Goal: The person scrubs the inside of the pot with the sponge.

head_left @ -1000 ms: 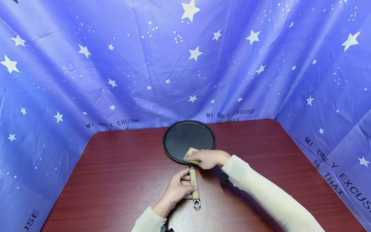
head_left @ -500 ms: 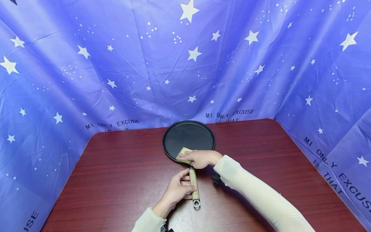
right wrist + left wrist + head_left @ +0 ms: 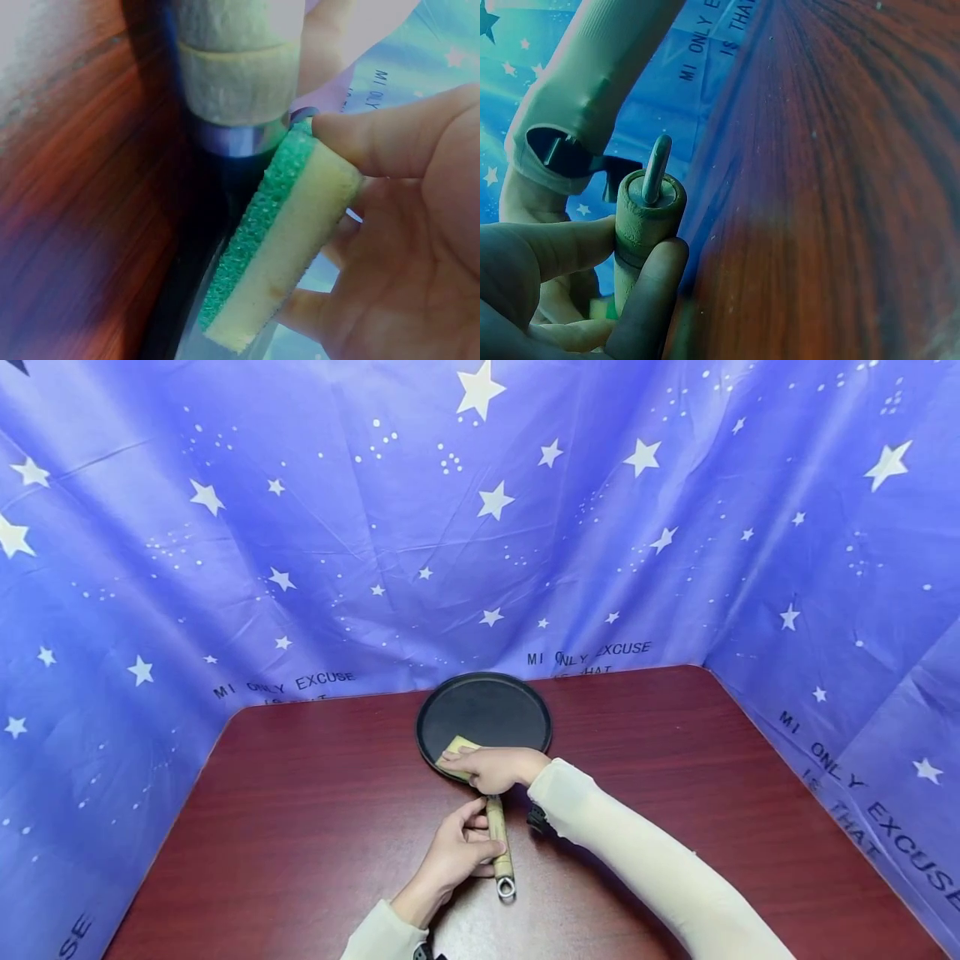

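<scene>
Since one second ago, the right hand [image 3: 498,768] and its sponge [image 3: 459,747] have slid along the near part of the black pan [image 3: 480,714], from about six o'clock of the pan toward seven. The left hand [image 3: 453,852] keeps the same hold.

In the head view, the pan lies at the far edge of the bench [image 3: 315,793], with its light wooden handle [image 3: 498,822] pointing to six o'clock. The left hand is at the eight o'clock side of the handle and grasps it, the thumb lying across the top. The handle ends in a metal ring [image 3: 506,887]. The right hand reaches in from four o'clock and covers part of the sponge. A blue curtain [image 3: 420,510] with white stars stands behind the bench.

In the left wrist view, the fingers of the left hand pinch the handle from two sides, just below the ring. At ten o'clock a pale sleeve [image 3: 592,97] passes, with a black device [image 3: 577,161] at its cuff.

In the right wrist view, the right hand grips the sponge between thumb and fingers; its green layer [image 3: 259,217] faces away from the palm. At twelve o'clock, the handle comes down to a shiny metal collar [image 3: 232,139].
</scene>
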The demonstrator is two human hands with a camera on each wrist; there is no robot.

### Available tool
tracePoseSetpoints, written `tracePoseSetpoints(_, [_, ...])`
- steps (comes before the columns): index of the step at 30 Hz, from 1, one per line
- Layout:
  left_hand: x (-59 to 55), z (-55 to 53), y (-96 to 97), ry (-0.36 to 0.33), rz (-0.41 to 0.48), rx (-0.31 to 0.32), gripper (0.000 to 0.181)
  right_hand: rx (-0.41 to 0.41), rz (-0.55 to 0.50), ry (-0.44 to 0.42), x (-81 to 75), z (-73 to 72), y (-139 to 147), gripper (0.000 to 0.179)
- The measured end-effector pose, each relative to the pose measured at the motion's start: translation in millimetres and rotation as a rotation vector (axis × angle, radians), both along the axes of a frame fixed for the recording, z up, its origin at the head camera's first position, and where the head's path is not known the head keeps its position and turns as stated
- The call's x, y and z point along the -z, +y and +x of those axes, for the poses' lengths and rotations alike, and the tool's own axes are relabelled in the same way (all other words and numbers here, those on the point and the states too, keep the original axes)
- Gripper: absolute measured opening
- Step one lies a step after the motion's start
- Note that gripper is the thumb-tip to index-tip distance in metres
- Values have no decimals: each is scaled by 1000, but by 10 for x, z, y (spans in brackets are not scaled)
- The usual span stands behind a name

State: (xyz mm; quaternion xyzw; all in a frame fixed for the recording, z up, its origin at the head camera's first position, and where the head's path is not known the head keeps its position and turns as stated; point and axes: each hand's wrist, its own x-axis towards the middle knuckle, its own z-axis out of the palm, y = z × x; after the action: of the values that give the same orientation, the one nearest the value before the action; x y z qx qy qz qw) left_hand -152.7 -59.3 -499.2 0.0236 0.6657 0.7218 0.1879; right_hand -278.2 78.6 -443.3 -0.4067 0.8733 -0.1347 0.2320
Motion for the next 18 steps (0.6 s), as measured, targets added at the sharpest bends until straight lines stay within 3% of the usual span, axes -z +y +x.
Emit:
tracePoseSetpoints(9, [0,16,-25,0,25,-5,86,45,15,31,-10,-84,-234,69])
tracePoseSetpoints(18, [7,16,12,-2,20,-4,87,79,31,9,-41,-242,-301,67])
